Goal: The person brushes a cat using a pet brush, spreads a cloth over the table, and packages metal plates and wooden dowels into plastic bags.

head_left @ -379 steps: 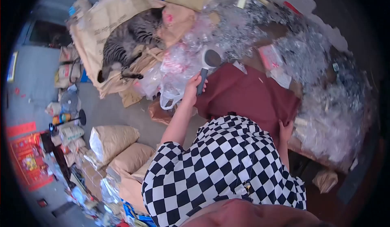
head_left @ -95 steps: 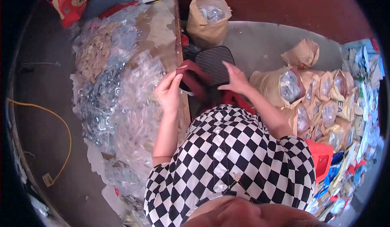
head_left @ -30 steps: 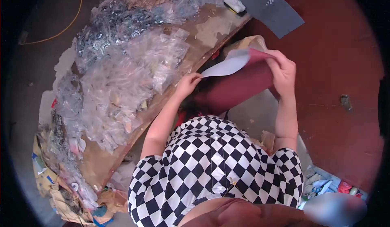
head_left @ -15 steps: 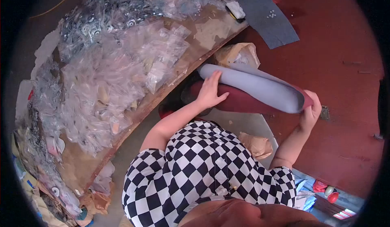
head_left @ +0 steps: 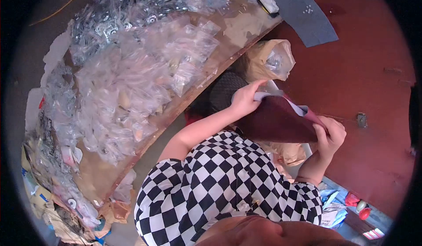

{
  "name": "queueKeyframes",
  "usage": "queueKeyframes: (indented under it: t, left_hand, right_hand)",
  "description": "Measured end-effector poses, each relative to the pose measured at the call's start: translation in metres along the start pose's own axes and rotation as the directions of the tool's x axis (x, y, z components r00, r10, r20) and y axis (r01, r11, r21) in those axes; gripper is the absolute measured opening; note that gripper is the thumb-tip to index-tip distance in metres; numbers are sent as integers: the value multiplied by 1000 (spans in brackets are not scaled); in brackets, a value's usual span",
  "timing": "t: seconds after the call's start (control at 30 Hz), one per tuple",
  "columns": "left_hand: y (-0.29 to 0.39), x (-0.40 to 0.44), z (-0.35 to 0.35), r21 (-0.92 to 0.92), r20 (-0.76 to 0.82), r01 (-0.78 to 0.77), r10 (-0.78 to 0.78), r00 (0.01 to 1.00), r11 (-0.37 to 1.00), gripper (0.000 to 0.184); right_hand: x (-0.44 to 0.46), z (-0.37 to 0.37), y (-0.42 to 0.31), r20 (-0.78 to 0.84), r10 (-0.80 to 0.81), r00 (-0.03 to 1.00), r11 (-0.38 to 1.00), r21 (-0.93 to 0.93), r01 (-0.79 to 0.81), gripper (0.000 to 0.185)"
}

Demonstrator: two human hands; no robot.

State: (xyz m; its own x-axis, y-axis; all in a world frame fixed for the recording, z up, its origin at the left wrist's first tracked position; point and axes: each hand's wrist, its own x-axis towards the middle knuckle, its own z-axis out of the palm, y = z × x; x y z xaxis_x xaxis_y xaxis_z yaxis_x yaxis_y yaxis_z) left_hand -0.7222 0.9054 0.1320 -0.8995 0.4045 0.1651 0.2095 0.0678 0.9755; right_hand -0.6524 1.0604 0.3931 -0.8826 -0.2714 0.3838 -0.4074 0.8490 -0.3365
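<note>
A flexible sheet [head_left: 281, 120], dark maroon on one face and light grey on the other, is held in front of my checkered shirt. It is folded over, with the maroon face outward and a strip of grey showing along the upper edge. My left hand [head_left: 247, 100] grips its upper left corner, thumb and fingers closed on the edge. Around the right end, the fingers of my right hand [head_left: 332, 135] are wrapped. An open brown paper bag [head_left: 266, 61] with clear plastic inside stands just beyond the sheet.
A wooden table [head_left: 246, 15] on the left bears heaps of clear plastic packets [head_left: 127, 83]. The red-brown table [head_left: 360, 83] on the right carries a grey strip [head_left: 307, 17] and a small metal piece [head_left: 361, 119]. Another brown paper bag [head_left: 290, 152] lies near my waist.
The sheet has turned from a long, open grey-lined roll to a fold with mostly maroon showing. My left hand has moved right onto its edge; my right hand has shifted slightly down.
</note>
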Motion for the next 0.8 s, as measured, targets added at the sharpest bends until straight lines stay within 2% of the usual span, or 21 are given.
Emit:
queueKeyframes:
  t: [0.03,0.07,0.13,0.17,0.2,0.27,0.3,0.33,0.37,0.4,0.5,0.53,0.6,0.63,0.67,0.7,0.73,0.8]
  left_hand:
    - [5,-3,-6,-23,-97,-50,48,994,998,60]
    - [-8,-7,-9,-18,-92,-55,53,994,998,60]
    - [-43,-19,-13,22,126,-33,30,992,999,49]
    - [-55,-24,-18,3,143,-55,54,988,998,41]
    - [-70,-34,-24,40,126,-83,77,989,996,41]
    - [-87,-52,-38,112,42,21,-26,999,994,40]
    - [-97,-61,-49,149,19,34,-37,999,988,37]
    - [-101,-69,-63,185,-1,45,-46,999,982,34]
    - [-105,-73,-77,193,-1,40,-40,999,980,31]
    - [-122,-84,-85,259,-7,139,-142,990,956,30]
    - [-125,-106,-122,254,-53,133,-123,991,958,32]
    - [-124,-113,-133,185,-108,153,-135,985,971,34]
    - [-120,-131,-152,24,-223,233,-222,949,972,35]
    - [-115,-143,-161,-72,-277,289,-297,914,955,34]
    - [-93,-152,-176,-84,-274,344,-353,894,935,32]
    - [-70,-161,-191,-98,-272,397,-408,871,913,29]
    - [-64,-173,-202,-55,-294,420,-416,860,906,28]
    - [-57,-191,-213,-15,-323,437,-418,849,899,27]
  right_hand:
    - [-3,-1,0,12,1,1000,1000,-1,-1,24]
    - [-2,-2,-2,3,2,1000,1000,0,-2,24]
    - [-2,-6,-9,-61,-157,986,985,57,160,27]
    - [-3,-4,-16,-104,-100,990,992,71,107,36]
    - [-5,-11,-14,-110,-102,989,991,72,110,36]
    - [-9,-26,-6,-122,-106,987,980,154,125,41]
    - [-14,-26,-6,-272,-56,961,987,129,94,45]
    - [-18,-30,-3,-354,-54,934,982,152,114,42]
    - [-25,-46,17,-278,-109,954,965,201,169,40]
    - [-34,-63,38,-203,-170,964,943,252,219,37]
    - [-37,-76,66,-392,-140,909,928,269,259,35]
    - [-27,-72,66,-486,-98,868,918,293,268,32]
    - [-25,-83,98,-466,146,873,900,429,78,35]
    - [-14,-87,113,-415,190,890,850,524,63,33]
    - [3,-89,125,-358,228,905,789,613,44,31]
    - [20,-80,130,-387,291,875,772,635,25,30]
    - [37,-70,135,-412,351,841,752,659,9,30]
    - [68,-50,158,-428,353,832,751,660,21,33]
